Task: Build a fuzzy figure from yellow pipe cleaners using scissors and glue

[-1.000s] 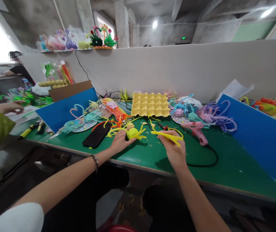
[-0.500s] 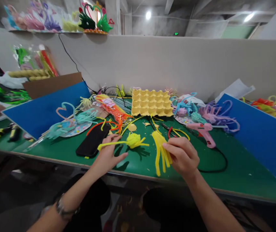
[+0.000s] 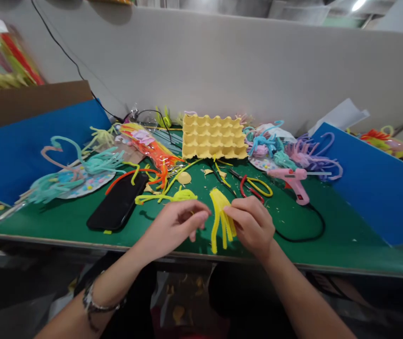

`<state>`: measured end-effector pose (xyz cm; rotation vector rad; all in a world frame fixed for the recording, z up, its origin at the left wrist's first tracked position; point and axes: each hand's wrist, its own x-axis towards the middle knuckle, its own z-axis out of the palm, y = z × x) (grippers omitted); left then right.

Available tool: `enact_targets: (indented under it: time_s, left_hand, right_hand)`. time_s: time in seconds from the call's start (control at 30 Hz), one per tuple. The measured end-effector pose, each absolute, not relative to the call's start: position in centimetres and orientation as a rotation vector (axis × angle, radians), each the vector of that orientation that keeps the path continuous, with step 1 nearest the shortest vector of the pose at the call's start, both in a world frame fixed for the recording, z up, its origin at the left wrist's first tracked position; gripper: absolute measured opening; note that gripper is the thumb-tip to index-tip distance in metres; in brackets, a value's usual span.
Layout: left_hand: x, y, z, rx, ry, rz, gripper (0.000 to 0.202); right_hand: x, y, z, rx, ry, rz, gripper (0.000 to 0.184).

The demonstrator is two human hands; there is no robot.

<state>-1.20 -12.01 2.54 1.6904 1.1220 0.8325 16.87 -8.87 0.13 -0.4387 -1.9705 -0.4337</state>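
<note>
We hold a yellow strand bundle [image 3: 219, 212] in our right hand [image 3: 253, 223], over the tabletop [image 3: 307, 249] near the middle of its front edge. The grip of the right hand is pinched on the right side of the bundle. The gathered end points toward the back edge, and the loose ends fan out toward the front edge; we cannot tell whether they contact the surface. Our left hand [image 3: 173, 226] is just beside the bundle, on its left, turned toward it. Its grip is curled and moderately wide, and we see nothing held in it. A yellow coiled piece [image 3: 184, 194] lies behind the left hand, which partly covers it; we cannot tell whether the two touch. Farther left, a black phone [image 3: 118, 205] lies near the front edge, set at a slant. Behind the right hand we find a red-handled tool [image 3: 244, 184]. To the right of that tool lies a pink glue gun [image 3: 295, 176]. A yellow egg tray [image 3: 213, 136] is positioned near the middle of the back edge. A blue board [image 3: 374, 183] slopes down toward the front edge at the right.
</note>
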Motion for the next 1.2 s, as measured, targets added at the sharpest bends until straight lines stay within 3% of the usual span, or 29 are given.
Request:
enact_targets:
  time_s: [0.23, 0.5, 0.8, 1.2]
  left_hand:
    - [1.3, -10.7, 2.2, 1.877, 1.124, 0.983, 0.024]
    - [0.3, -11.1, 0.0, 1.581, 1.04, 0.936, 0.024]
    - [0.5, -11.5, -1.2, 1.848, 1.087, 0.971, 0.032]
    - [0.0, -11.3, -1.7, 2.042, 1.24, 0.968, 0.027]
  right_hand:
    - [16.4, -8.5, 0.2, -0.576, -1.937, -0.401, 0.011]
    - [16.0, -8.7, 0.3, -0.664, -1.982, 0.119, 0.023]
    - [15.4, -8.9, -0.1, -0.784, -2.078, 0.033, 0.01]
    - [15.1, -8.9, -0.8, -0.739, -2.234, -0.222, 0.016]
